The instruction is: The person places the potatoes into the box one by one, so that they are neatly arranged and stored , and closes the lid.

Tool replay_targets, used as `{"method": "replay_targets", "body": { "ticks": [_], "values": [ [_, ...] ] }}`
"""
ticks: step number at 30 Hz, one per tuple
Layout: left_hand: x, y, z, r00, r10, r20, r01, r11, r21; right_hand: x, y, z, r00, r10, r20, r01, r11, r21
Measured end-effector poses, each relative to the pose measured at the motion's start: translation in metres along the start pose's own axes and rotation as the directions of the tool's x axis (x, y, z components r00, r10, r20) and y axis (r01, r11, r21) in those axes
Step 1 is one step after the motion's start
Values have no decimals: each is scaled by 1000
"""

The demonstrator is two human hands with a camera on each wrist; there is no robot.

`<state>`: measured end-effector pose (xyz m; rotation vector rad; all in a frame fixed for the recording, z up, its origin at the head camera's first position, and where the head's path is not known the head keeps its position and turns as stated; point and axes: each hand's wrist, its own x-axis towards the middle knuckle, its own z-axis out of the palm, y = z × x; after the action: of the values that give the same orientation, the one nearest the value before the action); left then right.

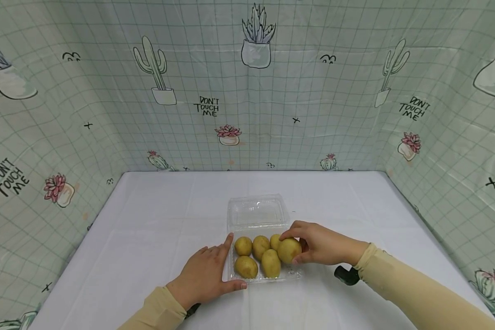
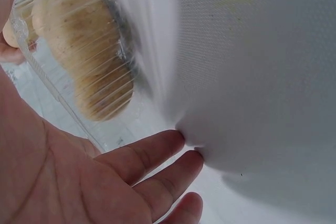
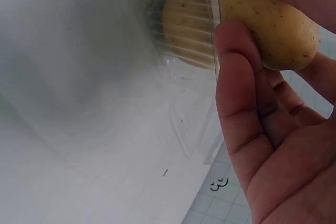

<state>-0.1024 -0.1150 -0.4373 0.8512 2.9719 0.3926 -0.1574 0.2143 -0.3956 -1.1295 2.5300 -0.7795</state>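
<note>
A clear plastic clamshell box [image 1: 294, 276] lies on the table with its lid [image 1: 257, 212] folded back behind it. Several yellow potatoes [image 1: 246, 267] sit inside in two rows. My right hand [image 1: 326, 245] grips one potato [image 1: 289, 250] between thumb and fingers at the box's right end; in the right wrist view this potato [image 3: 273, 30] shows above the box's rim. Against the left side of the box, my left hand [image 1: 206, 272] rests with fingers and thumb spread. Through the ribbed wall, potatoes [image 2: 86, 30] show in the left wrist view.
A white cloth [image 1: 169, 206] covers the table. Printed fabric [image 1: 247, 91] with cactus drawings hangs at the back and along both sides. A dark strap piece [image 1: 347, 275] shows under the right wrist.
</note>
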Motion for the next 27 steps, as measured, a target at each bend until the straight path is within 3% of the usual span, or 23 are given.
{"method": "replay_targets", "body": {
  "ticks": [21,27],
  "values": [
    [0,0,0,1000,-1,-1,1,1000,0,6,-17,-2,993,32,114,-28,999,-35],
    [0,0,0,1000,-3,3,3,1000,-4,6,-16,1,993,52,108,-46,998,-50]
  ]
}}
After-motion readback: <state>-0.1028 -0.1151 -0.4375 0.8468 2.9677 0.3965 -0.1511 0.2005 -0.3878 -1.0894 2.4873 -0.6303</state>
